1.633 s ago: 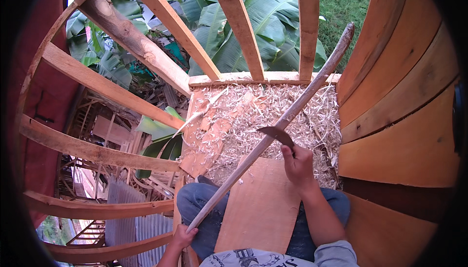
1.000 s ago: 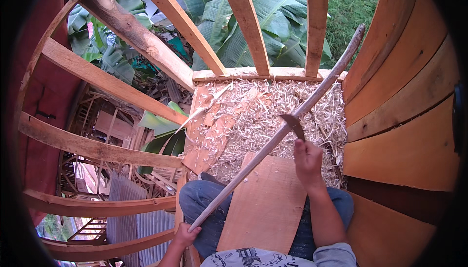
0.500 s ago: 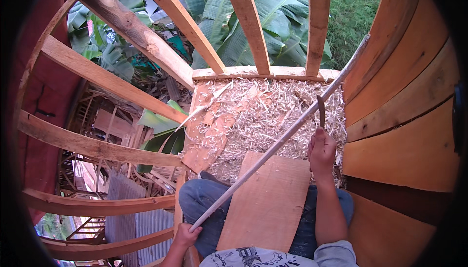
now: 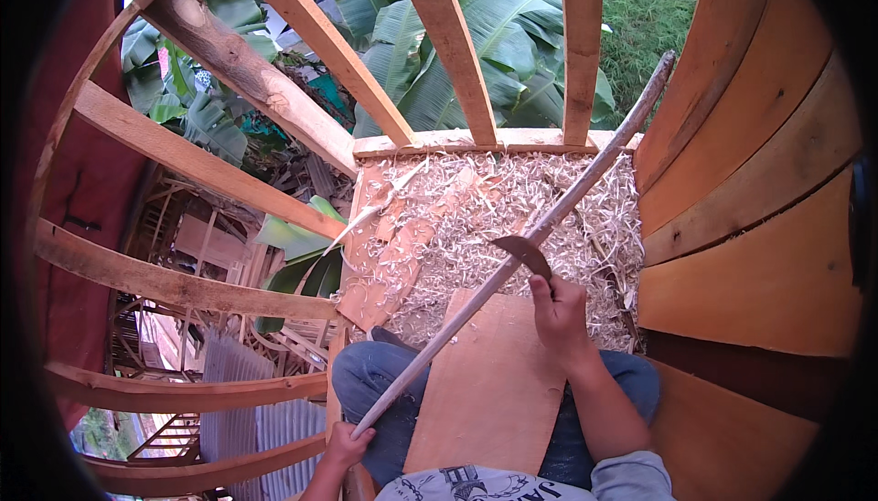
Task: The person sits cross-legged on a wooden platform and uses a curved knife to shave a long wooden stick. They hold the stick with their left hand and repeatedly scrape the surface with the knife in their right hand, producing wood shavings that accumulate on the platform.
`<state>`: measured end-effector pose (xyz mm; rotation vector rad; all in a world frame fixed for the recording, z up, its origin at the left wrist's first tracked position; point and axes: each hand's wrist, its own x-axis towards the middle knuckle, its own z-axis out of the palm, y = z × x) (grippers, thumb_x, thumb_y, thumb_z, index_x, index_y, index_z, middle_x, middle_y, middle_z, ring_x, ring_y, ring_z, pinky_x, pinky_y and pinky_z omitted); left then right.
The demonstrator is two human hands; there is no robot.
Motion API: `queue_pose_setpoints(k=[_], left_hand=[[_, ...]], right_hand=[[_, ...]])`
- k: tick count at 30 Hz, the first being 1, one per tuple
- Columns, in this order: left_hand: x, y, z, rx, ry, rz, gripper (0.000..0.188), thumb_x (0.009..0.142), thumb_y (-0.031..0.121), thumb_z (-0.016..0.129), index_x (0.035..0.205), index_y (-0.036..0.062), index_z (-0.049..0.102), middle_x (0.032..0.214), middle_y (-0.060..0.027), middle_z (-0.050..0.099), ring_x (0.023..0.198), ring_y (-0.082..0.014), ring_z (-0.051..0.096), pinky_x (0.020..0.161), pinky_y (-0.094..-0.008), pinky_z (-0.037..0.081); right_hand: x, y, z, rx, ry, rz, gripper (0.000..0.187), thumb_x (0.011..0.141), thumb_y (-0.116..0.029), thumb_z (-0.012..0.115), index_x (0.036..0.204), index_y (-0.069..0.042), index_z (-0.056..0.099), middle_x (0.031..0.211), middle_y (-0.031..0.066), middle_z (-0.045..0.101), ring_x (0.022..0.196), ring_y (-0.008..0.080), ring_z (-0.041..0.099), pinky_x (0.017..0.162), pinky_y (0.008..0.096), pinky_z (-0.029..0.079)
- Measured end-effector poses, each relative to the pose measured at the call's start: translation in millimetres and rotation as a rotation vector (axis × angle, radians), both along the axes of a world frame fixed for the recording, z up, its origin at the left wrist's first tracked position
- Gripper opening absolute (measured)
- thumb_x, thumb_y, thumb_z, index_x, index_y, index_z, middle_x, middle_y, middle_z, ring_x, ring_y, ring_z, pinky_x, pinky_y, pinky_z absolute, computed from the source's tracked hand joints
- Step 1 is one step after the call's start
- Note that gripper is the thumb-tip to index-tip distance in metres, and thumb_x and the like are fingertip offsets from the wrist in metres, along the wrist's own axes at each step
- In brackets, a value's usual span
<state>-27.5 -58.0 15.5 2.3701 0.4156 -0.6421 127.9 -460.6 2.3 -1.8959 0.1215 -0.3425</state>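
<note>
A long pale wooden stick [image 4: 468, 307] runs slantwise across my lap, from the lower left up to the far right. My left hand [image 4: 347, 443] is closed around its near end. In my right hand [image 4: 560, 311] I grip a sickle with a dark curved blade [image 4: 524, 252]; its handle is mostly hidden in my fist. The blade lies across the stick, about midway along, seemingly touching it. Under the stick a flat wooden board [image 4: 489, 382] rests over my legs, reaching from my shirt towards the floor.
Curly wood shavings [image 4: 494, 199] cover the floor ahead, with a loose plank [image 4: 402, 263] among them. Wooden slats [image 4: 183, 291] fence the left and far sides. A plank wall [image 4: 732, 291] curves along the right. Banana leaves [image 4: 485, 35] show beyond the slats.
My right hand and the sickle have moved left and nearer along the stick, the blade turning to lie across it. My left hand keeps its grip on the near end.
</note>
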Motion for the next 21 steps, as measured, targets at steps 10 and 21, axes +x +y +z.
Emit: queue_pose_setpoints(k=[10,21], left_hand=[[-2,-3,4,0.008,-0.039,-0.017,0.043,0.08,0.027,0.068,0.052,-0.0006,0.05,0.045,-0.0017,0.039,0.046,-0.0079,0.038,0.042,-0.0319,0.033],[-3,-4,5,0.019,-0.054,-0.053,0.045,0.08,0.03,0.067,0.052,-0.0008,0.049,0.044,-0.0024,0.038,0.045,-0.009,0.038,0.042,-0.0328,0.033]], right_hand=[[7,-12,4,0.123,0.101,-0.055,0.043,0.09,-0.032,0.058,0.062,0.001,0.055,0.05,0.0166,0.052,0.043,0.0285,0.054,0.041,0.0368,0.038],[12,-26,-2,-0.046,0.022,-0.087,0.036,0.09,-0.03,0.059,0.072,0.002,0.062,0.05,0.0163,0.052,0.046,0.0299,0.056,0.044,0.0354,0.04]])
